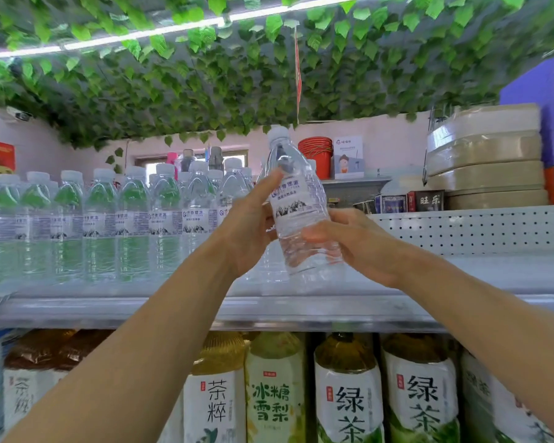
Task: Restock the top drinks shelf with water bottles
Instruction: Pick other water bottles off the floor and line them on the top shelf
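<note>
Holding one water bottle [296, 203] up in front of the top shelf [205, 310], tilted slightly with its white cap leaning left and its base toward the right. Gripping its lower half with the right hand [349, 244], fingers curling round the clear ribbed body from the right side, thumb hidden behind the plastic. Steadying it from the left with the left hand [250, 225], palm lying against the label and one finger stretching up along the shoulder of the bottle, thumb pressing near the label's edge. Hanging just above the shelf's front rail, with the base not quite touching the shelf floor, though blur is making that hard to judge. Standing to the left of the held bottle, a row of matching bottles [109, 219] filling the shelf, the nearest ones sitting just behind the left hand. Leaving a bare stretch of shelf to the right of the held bottle. Showing below the shelf, large tea bottles [349, 394] standing upright.
</note>
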Tool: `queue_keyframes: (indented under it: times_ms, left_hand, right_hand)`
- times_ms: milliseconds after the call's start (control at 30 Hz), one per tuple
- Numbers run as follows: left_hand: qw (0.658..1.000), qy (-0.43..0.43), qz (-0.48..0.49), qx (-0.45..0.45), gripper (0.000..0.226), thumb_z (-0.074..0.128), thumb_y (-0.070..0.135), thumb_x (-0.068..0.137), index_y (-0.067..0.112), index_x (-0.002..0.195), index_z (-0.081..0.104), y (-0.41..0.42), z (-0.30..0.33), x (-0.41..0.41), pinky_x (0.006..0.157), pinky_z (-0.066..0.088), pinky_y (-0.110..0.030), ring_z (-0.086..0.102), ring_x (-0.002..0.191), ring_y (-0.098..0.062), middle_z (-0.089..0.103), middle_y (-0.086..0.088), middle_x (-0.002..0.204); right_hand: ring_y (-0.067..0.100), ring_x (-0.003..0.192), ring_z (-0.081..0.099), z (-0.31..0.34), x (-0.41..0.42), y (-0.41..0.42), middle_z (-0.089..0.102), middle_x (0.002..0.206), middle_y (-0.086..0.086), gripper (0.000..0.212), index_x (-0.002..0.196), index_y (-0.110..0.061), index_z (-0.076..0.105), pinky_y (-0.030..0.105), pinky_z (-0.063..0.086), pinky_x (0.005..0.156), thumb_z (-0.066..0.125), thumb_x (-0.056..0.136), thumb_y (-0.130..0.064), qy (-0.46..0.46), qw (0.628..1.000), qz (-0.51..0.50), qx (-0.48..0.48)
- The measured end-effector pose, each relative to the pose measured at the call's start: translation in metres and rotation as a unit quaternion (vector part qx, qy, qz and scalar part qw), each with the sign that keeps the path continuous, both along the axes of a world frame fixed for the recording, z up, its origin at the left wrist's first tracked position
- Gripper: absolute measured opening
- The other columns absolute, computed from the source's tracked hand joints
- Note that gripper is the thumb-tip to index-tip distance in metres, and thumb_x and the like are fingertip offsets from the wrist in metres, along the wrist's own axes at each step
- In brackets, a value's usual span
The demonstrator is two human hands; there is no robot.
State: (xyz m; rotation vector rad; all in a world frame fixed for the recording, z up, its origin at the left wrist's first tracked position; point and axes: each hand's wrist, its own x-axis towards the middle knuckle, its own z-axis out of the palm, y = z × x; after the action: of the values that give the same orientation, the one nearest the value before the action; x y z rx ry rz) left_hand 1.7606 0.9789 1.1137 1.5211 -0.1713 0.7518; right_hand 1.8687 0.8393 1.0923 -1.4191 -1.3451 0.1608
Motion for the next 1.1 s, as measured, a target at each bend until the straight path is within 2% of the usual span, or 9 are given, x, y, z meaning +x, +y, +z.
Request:
queue_keyframes:
  times_ms: [100, 233, 333, 500, 533, 667, 833, 967, 1100]
  left_hand:
    - [0.999, -0.021, -0.025, -0.009, 0.053, 0.056, 0.043, 0.093, 0.007, 0.132, 0.057, -0.005, 0.004, 0.007, 0.1, 0.051, -0.051, 0.067, 0.105, -0.031, 0.07, -0.013, 0.109]
    - [0.998, -0.052, 0.025, 0.016, 0.048, 0.053, 0.036, 0.098, 0.004, 0.134, 0.052, -0.01, 0.012, 0.021, 0.096, 0.053, -0.054, 0.069, 0.107, -0.034, 0.068, -0.02, 0.119]
    - [0.99, -0.052, 0.089, 0.1, 0.047, 0.05, 0.044, 0.1, 0.013, 0.135, 0.053, -0.009, 0.024, 0.026, 0.098, 0.052, -0.049, 0.069, 0.107, -0.025, 0.069, -0.01, 0.119]
    - [0.938, -0.089, 0.242, 0.232, 0.046, 0.046, 0.037, 0.104, 0.017, 0.145, 0.044, 0.019, 0.041, 0.024, 0.071, 0.048, -0.008, 0.05, 0.101, 0.004, 0.052, 0.006, 0.136]
    - [0.927, -0.098, 0.263, 0.249, 0.048, 0.049, 0.034, 0.103, 0.018, 0.147, 0.042, 0.026, 0.043, 0.025, 0.075, 0.044, -0.004, 0.05, 0.107, 0.003, 0.05, 0.006, 0.139]
    - [0.859, -0.076, 0.343, 0.372, 0.059, 0.059, 0.032, 0.098, 0.023, 0.151, 0.036, 0.046, 0.056, 0.035, 0.113, 0.03, -0.034, 0.037, 0.138, -0.016, 0.042, 0.0, 0.152]
    - [0.732, 0.089, 0.422, 0.528, 0.084, 0.062, 0.049, 0.092, 0.022, 0.157, 0.016, 0.054, 0.066, 0.049, 0.12, 0.011, -0.05, 0.018, 0.147, -0.036, 0.03, -0.017, 0.158]
    - [0.745, 0.077, 0.409, 0.521, 0.086, 0.062, 0.05, 0.091, 0.023, 0.157, 0.015, 0.058, 0.062, 0.053, 0.121, 0.002, -0.047, 0.015, 0.148, -0.036, 0.031, -0.02, 0.157]
    - [0.754, 0.067, 0.404, 0.513, 0.082, 0.062, 0.048, 0.092, 0.025, 0.156, 0.018, 0.06, 0.061, 0.054, 0.12, 0.005, -0.046, 0.018, 0.147, -0.032, 0.034, -0.018, 0.156]
  right_hand:
    - [0.027, 0.11, 0.068, -0.005, 0.006, 0.001, 0.071, 0.118, 0.012, 0.047, 0.123, -0.006, 0.064, 0.038, 0.051, 0.098, 0.068, 0.081, -0.027, 0.037, 0.998, 0.049, -0.015]
    - [0.004, 0.085, 0.073, 0.003, 0.007, 0.009, 0.077, 0.093, -0.011, 0.036, 0.11, -0.024, 0.064, 0.012, 0.053, 0.063, 0.082, 0.079, -0.031, -0.016, 0.999, -0.027, 0.015]
    - [-0.006, 0.076, 0.069, 0.012, 0.014, 0.014, 0.073, 0.083, -0.026, 0.033, 0.1, -0.035, 0.059, 0.005, 0.047, 0.053, 0.082, 0.079, -0.025, -0.048, 0.994, -0.073, 0.061]
    - [-0.005, 0.082, 0.07, 0.004, 0.037, 0.015, 0.073, 0.088, -0.024, 0.035, 0.098, -0.038, 0.058, 0.008, 0.051, 0.061, 0.081, 0.08, -0.019, -0.047, 0.991, -0.11, 0.056]
    - [-0.004, 0.084, 0.07, -0.001, 0.042, 0.017, 0.074, 0.089, -0.021, 0.036, 0.099, -0.038, 0.058, 0.011, 0.052, 0.064, 0.081, 0.08, -0.019, -0.047, 0.99, -0.121, 0.047]
    - [0.001, 0.096, 0.066, -0.008, 0.055, 0.027, 0.071, 0.101, -0.02, 0.036, 0.1, -0.04, 0.058, 0.026, 0.05, 0.087, 0.082, 0.079, -0.025, -0.022, 0.989, -0.145, 0.02]
    - [-0.001, 0.099, 0.059, -0.008, 0.061, 0.026, 0.065, 0.104, -0.022, 0.05, 0.105, -0.04, 0.051, 0.023, 0.043, 0.08, 0.087, 0.07, -0.04, -0.025, 0.982, -0.186, -0.005]
    - [0.004, 0.097, 0.059, -0.008, 0.065, 0.027, 0.06, 0.101, -0.017, 0.071, 0.115, -0.028, 0.044, 0.022, 0.042, 0.072, 0.09, 0.064, -0.044, -0.046, 0.969, -0.243, 0.0]
    - [0.013, 0.103, 0.059, -0.009, 0.063, 0.043, 0.061, 0.112, -0.011, 0.073, 0.123, -0.023, 0.045, 0.03, 0.044, 0.084, 0.087, 0.068, -0.046, -0.06, 0.966, -0.253, -0.011]
